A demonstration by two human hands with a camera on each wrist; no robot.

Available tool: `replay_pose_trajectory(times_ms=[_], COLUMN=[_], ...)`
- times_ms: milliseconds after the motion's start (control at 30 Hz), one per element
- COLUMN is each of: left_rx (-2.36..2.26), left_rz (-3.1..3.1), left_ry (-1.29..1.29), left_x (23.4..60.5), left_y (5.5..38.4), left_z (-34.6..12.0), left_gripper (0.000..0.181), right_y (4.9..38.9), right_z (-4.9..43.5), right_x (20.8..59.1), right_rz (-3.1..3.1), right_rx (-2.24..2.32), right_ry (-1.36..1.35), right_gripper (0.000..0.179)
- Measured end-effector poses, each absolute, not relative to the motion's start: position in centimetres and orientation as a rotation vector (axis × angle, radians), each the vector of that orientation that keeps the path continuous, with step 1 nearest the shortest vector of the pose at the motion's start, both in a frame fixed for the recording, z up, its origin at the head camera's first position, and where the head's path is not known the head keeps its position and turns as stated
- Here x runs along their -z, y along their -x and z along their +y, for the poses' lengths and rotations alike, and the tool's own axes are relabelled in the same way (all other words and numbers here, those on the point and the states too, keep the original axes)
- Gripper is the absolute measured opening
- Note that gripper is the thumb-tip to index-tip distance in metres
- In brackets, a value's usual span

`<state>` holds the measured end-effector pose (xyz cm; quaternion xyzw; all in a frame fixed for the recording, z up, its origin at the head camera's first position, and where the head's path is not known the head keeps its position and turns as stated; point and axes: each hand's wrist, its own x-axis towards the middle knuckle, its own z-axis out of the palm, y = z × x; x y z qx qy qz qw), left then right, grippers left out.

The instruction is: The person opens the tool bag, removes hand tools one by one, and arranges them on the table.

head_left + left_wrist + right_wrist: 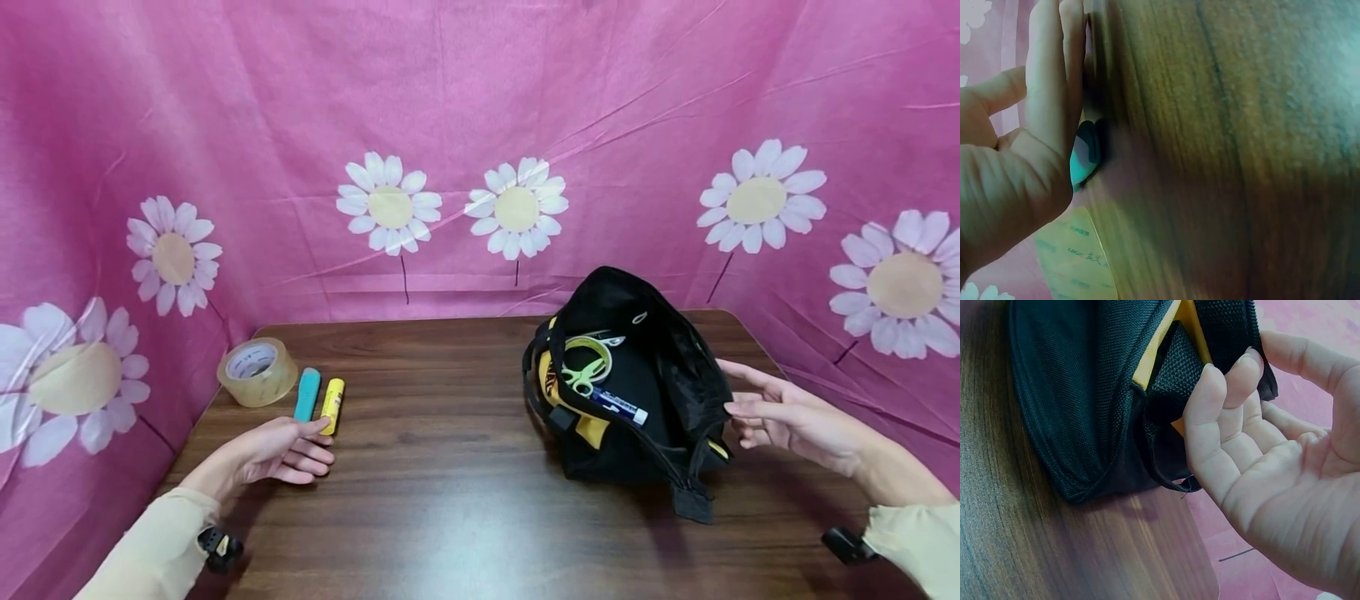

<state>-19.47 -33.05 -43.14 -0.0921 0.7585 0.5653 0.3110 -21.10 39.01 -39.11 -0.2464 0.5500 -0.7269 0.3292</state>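
Observation:
My left hand [288,450] reaches over the left of the table with fingers extended, its thumb tip at the lower end of a yellow tube [333,404] like a glue stick or marker. Beside that tube lies a teal, slim object [307,393], partly hidden behind the hand in the left wrist view. On the right, my right hand [795,417] holds the side rim of an open black-and-yellow zip bag [622,454] between thumb and fingers. Inside the bag are green-handled scissors [588,377], a tape roll [609,354] and a blue-and-white tube [620,405].
A wide roll of clear tape [273,387] stands at the table's left edge, behind the left hand. The brown wooden table [442,450] stretches between the hands. A pink flowered cloth [450,100] hangs close around its back and sides.

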Motion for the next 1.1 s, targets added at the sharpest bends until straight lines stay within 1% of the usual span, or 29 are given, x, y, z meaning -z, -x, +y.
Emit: replay_pose_trajectory(times_ms=[400,767,1033,1100], left_rx=[-1.495,-1.432,-1.510,-1.527], left_rz=[1.999,2.042,1.914,1.894], left_ry=[0.221,0.190,-0.028,-0.047], left_x=[43.5,42.8,42.7,42.7], left_y=[19.1,19.7,20.6,20.7], left_z=[-33.6,-31.6,-30.5,-30.4], left_gripper=[0.062,0.065,0.065,0.065], right_y=[21.0,21.0,21.0,21.1], right_z=[38.6,39.0,39.0,39.0], right_x=[39.3,38.9,39.2,39.2], right_rz=[1.467,1.440,1.465,1.459], right_rx=[1.897,1.898,1.898,1.897], right_ry=[0.636,0.632,0.638,0.644], right_gripper=[0.066,0.067,0.066,0.066])
